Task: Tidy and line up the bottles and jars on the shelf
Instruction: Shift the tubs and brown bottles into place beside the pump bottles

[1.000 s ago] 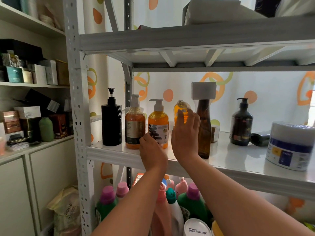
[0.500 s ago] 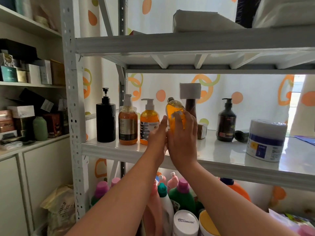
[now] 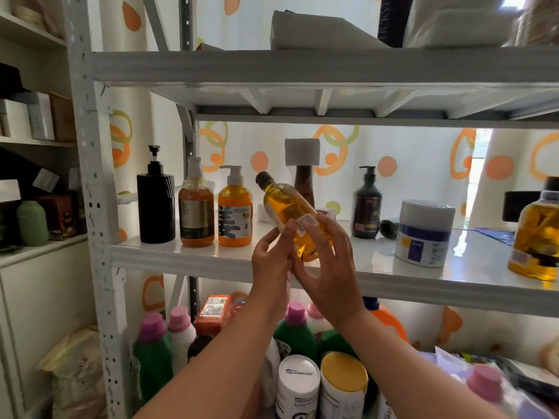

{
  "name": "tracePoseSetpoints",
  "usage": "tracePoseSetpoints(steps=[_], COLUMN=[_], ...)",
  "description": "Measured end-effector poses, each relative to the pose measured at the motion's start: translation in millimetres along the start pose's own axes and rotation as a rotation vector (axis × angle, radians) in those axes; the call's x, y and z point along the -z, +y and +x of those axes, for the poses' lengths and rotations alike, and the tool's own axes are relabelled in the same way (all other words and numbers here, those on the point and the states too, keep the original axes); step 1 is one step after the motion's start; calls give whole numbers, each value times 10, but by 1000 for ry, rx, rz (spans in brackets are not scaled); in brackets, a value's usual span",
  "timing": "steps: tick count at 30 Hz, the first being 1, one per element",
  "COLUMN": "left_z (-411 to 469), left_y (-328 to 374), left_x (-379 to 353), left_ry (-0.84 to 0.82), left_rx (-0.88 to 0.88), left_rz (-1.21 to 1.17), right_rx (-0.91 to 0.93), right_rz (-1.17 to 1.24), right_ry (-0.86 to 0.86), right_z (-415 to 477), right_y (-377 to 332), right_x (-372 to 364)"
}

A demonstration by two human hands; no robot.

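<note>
Holding the amber bottle (image 3: 290,213) tilted above the front edge of the middle shelf (image 3: 187,255), the person has both hands on its lower half: the left hand (image 3: 272,261) cups the base from below at about 7 o'clock, and the right hand (image 3: 325,261) wraps the side at 5 o'clock with fingers spread rather than tightly curled. The dark cap points up toward 11 o'clock. To the bottle's 9 o'clock stand the black pump bottle (image 3: 155,204) and two orange pump bottles (image 3: 196,213) (image 3: 235,216), already in a row near the shelf front. At 12 o'clock, behind the bottle, is a tall brown bottle (image 3: 304,186) with a white block (image 3: 302,151) perched on top; a dark pump bottle (image 3: 366,207) and a white tub (image 3: 425,234) sit off at 3 o'clock. The main risk looks like a slip: the glossy bottle is held loosely and at a slant over open air, so a loosened finger could drop it onto the crowded containers on the lower shelf. Setting it down beside the orange pair could also nudge the nearest one and break the line. Swinging the cap back toward 12 o'clock could clip the brown bottle and topple its block. Whether the cap is screwed tight cannot be told.
</note>
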State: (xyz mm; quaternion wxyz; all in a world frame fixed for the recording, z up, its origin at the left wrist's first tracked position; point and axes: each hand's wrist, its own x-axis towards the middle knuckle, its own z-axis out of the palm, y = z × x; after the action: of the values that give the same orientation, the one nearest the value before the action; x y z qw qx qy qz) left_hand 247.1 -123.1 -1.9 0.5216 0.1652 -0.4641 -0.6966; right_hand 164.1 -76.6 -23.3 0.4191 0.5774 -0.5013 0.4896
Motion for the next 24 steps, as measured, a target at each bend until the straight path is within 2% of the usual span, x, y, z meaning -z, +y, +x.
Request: tracePoseSetpoints(steps=[8, 15, 24], left_z=[-147, -220, -296], left_y=[-286, -482, -622], left_x=[-279, -605, -1206], left_ry=[-21, -36, -184], left_rx=[12, 3, -84], left_rz=[-61, 21, 157], right_rx=[-35, -64, -254], right_rz=[-29, -134, -277], right_ry=[-44, 53, 56], right_z=[-133, -192, -258], right_y=[329, 560, 901], right_x=[302, 572, 988])
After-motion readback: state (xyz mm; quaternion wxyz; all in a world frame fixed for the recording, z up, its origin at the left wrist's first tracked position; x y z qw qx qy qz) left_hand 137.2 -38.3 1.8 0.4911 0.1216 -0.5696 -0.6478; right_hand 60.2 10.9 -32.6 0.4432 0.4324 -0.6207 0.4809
